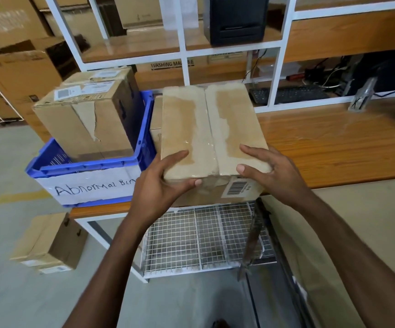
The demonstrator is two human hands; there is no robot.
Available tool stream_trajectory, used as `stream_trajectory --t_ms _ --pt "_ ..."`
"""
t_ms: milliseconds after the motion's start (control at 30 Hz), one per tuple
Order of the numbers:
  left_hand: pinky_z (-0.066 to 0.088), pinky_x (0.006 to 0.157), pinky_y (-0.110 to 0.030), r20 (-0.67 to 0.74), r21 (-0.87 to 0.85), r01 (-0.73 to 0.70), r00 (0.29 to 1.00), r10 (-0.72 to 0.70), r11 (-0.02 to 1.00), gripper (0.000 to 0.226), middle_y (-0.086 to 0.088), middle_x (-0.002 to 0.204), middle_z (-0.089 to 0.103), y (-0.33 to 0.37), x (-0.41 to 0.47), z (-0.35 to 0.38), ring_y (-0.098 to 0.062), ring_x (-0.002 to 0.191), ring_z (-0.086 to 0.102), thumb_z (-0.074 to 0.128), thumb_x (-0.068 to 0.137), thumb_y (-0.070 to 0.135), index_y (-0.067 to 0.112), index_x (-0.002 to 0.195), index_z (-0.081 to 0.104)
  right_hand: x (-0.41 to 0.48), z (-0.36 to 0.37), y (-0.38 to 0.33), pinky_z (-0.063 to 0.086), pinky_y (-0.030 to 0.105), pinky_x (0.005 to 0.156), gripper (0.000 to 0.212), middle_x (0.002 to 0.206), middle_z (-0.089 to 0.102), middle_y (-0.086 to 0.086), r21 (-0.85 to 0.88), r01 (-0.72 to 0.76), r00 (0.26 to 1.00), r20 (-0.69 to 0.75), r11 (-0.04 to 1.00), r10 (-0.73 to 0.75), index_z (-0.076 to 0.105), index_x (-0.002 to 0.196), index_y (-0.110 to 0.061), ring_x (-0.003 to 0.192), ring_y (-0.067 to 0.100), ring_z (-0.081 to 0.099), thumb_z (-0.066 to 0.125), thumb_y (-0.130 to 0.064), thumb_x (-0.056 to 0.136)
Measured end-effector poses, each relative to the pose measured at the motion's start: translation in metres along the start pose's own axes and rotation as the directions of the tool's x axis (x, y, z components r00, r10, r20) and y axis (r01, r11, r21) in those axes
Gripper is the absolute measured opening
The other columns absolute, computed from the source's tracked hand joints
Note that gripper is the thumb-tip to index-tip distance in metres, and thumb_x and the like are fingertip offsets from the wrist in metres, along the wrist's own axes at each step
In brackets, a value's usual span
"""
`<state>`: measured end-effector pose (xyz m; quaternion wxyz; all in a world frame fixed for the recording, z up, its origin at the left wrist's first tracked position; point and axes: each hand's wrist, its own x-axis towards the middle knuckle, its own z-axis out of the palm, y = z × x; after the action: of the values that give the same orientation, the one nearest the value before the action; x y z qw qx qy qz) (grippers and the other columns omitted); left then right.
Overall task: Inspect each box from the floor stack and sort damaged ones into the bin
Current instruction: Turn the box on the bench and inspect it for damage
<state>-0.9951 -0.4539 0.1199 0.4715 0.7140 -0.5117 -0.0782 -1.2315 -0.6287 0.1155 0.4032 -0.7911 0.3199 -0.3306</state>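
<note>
The box [210,129] is held over the near edge of the table [333,143], its long axis running from 6 to 12 o'clock, and the far end leans slightly toward 1 o'clock. Its broad top face is turned up to the camera, with a taped seam down the middle along that axis and pale patches where the paper skin has peeled. The near end face carries a barcode label [237,187] at its 5 o'clock corner. The left hand [165,183] grips the near left corner, thumb on top and fingers curled round the end face. The right hand [269,171] grips the near right corner the same way, and both forearms reach in from 6 o'clock. The hands are apart, each clamped on the box. At 9 o'clock of the box, just beside it, a blue bin [82,168] marked "Abnormal Bin" holds a torn box [85,119]. A floor box [49,242] lies at 7 o'clock.
</note>
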Motion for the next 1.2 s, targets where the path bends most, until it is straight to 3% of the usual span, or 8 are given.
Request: stream_trajectory --t_ms 133,233,400,767,900,1000,1100,1200 --pt "0.049 0.102 -0.024 -0.041 0.054 0.0 0.999 0.002 0.999 0.07 0.032 0.132 0.063 0.026 -0.004 -0.012 0.011 0.125 0.056 0.08 0.065 0.081 0.057 0.129 0.064 -0.008 -0.012 -0.012 0.047 0.051 0.114 0.079 0.137 0.058 -0.025 0.032 0.036 0.999 0.03 0.999 -0.037 0.062 0.135 -0.057 0.139 0.009 0.049 0.074 -0.088 0.064" --pt "0.045 0.093 -0.014 -0.014 0.107 0.035 0.999 -0.034 0.994 0.067 0.041 0.126 0.062 0.035 -0.004 -0.02 0.015 0.118 0.056 0.078 0.066 0.081 0.059 0.128 0.064 -0.009 -0.018 -0.016 0.05 0.05 0.11 0.078 0.133 0.063 -0.027 0.043 0.052 0.998 0.034 0.998 -0.054 0.065 0.132 -0.057 0.134 0.007 0.055 0.078 -0.087 0.061" --pt "0.051 0.099 -0.03 0.056 0.142 0.106 0.992 -0.115 0.984 0.067 0.034 0.126 0.066 0.037 0.0 -0.025 0.004 0.12 0.06 0.075 0.067 0.086 0.056 0.126 0.066 -0.007 -0.016 -0.018 0.058 0.046 0.098 0.077 0.124 0.071 -0.02 -0.003 0.019 1.0 0.02 1.0 -0.019 0.071 0.126 -0.05 0.116 0.002 0.066 0.076 -0.089 0.06" --pt "0.054 0.102 -0.04 0.01 0.143 0.199 0.979 -0.202 0.97 0.064 0.028 0.123 0.07 0.037 0.011 -0.004 -0.001 0.116 0.064 0.059 0.079 0.09 0.043 0.12 0.073 0.008 -0.016 -0.016 0.055 0.046 0.102 0.084 0.128 0.071 -0.018 -0.083 -0.045 0.998 0.045 0.996 0.049 0.075 0.124 -0.042 0.12 0.006 0.064 0.067 -0.095 0.06" --pt "0.053 0.103 -0.037 0.096 0.147 0.198 0.972 -0.213 0.969 0.068 0.025 0.13 0.069 0.029 0.012 -0.003 -0.002 0.119 0.063 0.069 0.074 0.087 0.044 0.127 0.071 0.008 -0.015 -0.014 0.047 0.05 0.111 0.069 0.14 0.067 -0.011 -0.115 -0.05 0.999 0.006 0.992 0.051 0.077 0.118 -0.045 0.138 0.014 0.054 0.069 -0.091 0.067" --pt "0.056 0.103 -0.039 0.145 0.119 0.22 0.961 -0.236 0.968 0.067 0.022 0.129 0.07 0.022 0.01 -0.001 -0.002 0.118 0.065 0.077 0.071 0.081 0.042 0.126 0.072 0.008 -0.014 -0.016 0.041 0.041 0.11 0.058 0.147 0.062 -0.006 -0.199 -0.048 0.999 0.007 0.979 0.05 0.079 0.115 -0.041 0.147 0.015 0.044 0.067 -0.08 0.074" --pt "0.059 0.097 -0.041 0.104 0.083 0.248 0.961 -0.256 0.965 0.065 0.02 0.122 0.073 0.02 0.01 0.002 -0.001 0.11 0.067 0.08 0.069 0.079 0.04 0.121 0.075 0.01 -0.013 -0.022 0.043 0.034 0.095 0.057 0.143 0.065 -0.006 -0.247 -0.022 0.999 0.02 0.969 0.028 0.08 0.108 -0.042 0.135 0.014 0.056 0.061 -0.082 0.073" --pt "0.058 0.097 -0.042 0.014 0.094 0.255 0.966 -0.257 0.962 0.07 0.017 0.121 0.073 0.027 0.014 0.002 -0.005 0.111 0.067 0.079 0.067 0.082 0.039 0.123 0.073 0.017 -0.017 -0.027 0.044 0.039 0.102 0.058 0.15 0.06 -0.004 -0.255 -0.009 1.0 0.023 0.967 0.016 0.078 0.109 -0.044 0.141 0.011 0.05 0.059 -0.087 0.075"
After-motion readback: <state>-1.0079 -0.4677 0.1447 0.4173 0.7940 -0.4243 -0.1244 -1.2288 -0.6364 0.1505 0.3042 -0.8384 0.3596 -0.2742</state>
